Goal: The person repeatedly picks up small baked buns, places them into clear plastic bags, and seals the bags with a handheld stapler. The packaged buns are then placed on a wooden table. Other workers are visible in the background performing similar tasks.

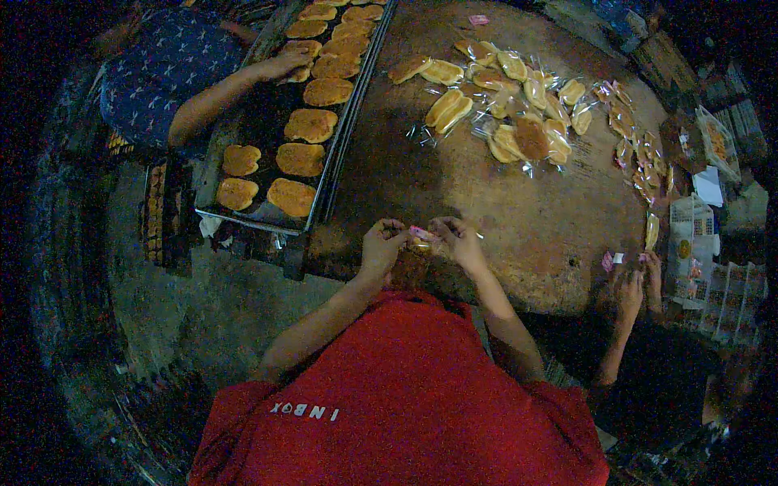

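Observation:
At the near edge of the wooden table (389, 182), my left hand (384, 243) and my right hand (459, 243) pinch the two sides of a bread packet (420, 243). A pink label or strip shows at its top, and clear plastic glints between my fingers. The packet's lower part is dark and hard to make out. Beyond my hands lies a heap of flat bread rolls (532, 136), many in clear plastic bags. To the left, browned bread rolls (302, 159) rest in a metal baking tray (252, 222).
A person's hand (289, 64) in the upper left touches bread on the tray. Another person's hands (635, 282) at right handle a packet by the table edge. Packed bread (635, 146) lines the right side. A white plastic basket (691, 249) stands beyond it.

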Available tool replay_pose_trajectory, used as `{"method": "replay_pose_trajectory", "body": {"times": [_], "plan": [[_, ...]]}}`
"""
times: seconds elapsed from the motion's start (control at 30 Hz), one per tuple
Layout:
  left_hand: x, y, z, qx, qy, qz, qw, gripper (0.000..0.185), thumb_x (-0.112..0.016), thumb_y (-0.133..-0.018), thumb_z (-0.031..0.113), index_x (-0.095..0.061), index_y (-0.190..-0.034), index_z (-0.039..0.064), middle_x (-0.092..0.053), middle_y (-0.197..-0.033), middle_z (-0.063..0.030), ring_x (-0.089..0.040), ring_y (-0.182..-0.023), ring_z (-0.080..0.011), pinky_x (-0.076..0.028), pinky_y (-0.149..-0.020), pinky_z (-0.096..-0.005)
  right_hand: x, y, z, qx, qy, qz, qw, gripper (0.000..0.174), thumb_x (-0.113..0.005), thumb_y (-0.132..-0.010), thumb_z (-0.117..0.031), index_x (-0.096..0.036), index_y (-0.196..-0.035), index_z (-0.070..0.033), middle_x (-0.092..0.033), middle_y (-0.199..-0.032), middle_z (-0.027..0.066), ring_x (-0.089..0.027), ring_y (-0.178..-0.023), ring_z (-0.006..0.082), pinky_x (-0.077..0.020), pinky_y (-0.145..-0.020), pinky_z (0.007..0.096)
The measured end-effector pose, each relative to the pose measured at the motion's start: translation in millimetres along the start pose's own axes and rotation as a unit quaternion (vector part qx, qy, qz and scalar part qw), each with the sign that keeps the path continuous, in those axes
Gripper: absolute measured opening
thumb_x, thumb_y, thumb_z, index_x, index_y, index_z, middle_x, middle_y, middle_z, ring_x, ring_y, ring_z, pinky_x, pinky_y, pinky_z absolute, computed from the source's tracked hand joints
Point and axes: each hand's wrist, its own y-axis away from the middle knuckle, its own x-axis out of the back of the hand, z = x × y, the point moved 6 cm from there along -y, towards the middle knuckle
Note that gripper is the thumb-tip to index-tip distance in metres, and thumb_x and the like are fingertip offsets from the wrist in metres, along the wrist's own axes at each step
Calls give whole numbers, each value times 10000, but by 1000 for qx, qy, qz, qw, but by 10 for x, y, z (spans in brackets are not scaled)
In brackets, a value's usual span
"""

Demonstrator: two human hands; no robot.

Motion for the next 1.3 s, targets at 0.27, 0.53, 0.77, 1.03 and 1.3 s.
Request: {"method": "replay_pose_trajectory", "body": {"times": [0.27, 0.53, 0.77, 1.03, 1.3], "plan": [[-27, 33, 342, -80, -39, 3, 996, 171, -754, -829, 37, -650, -964, 40, -678, -903, -38, -631, -791, -128, -525, -714, -290, 276, 6, 459, 105, 402, 130, 900, 487, -759, -832, -259, -576, -1248, -82, -479, -1282, 192, -468, -1174, 438, -382, -988, 551], [-105, 246, 711, -197, -144, -37, 969, 172, -753, -825, 52, -647, -956, 15, -692, -877, -71, -656, -815, -145, -529, -747, -297, 512, 26, 257, 140, 184, 237, 944, 326, -646, -947, -267, -565, -1133, -12, -603, -1041, 157, -618, -963, 331, -498, -793, 462], [-224, 359, 686, -248, -167, -87, 950, 194, -768, -821, 91, -644, -956, 27, -696, -852, -97, -670, -812, -168, -524, -750, -306, 109, 42, -401, 59, -411, 227, 881, 363, -386, -1071, -416, -539, -1126, -91, -621, -874, 105, -651, -725, 216, -574, -660, 373], [-347, 445, 678, -265, -199, -98, 938, 193, -749, -803, 92, -637, -947, 28, -699, -859, -106, -687, -819, -216, -527, -774, -332, -67, 106, -608, 21, -269, 309, 912, 404, -401, -1063, -450, -534, -949, -86, -536, -634, 49, -566, -532, 162, -450, -464, 306], [-455, 222, 461, -201, -248, -75, 945, 246, -764, -766, 88, -654, -975, 20, -702, -916, -109, -680, -865, -224, -528, -820, -337, 41, -86, -415, 1, -173, 330, 928, 454, -503, -1035, -491, -559, -856, -78, -512, -594, 11, -481, -498, 109, -400, -475, 296]]}}
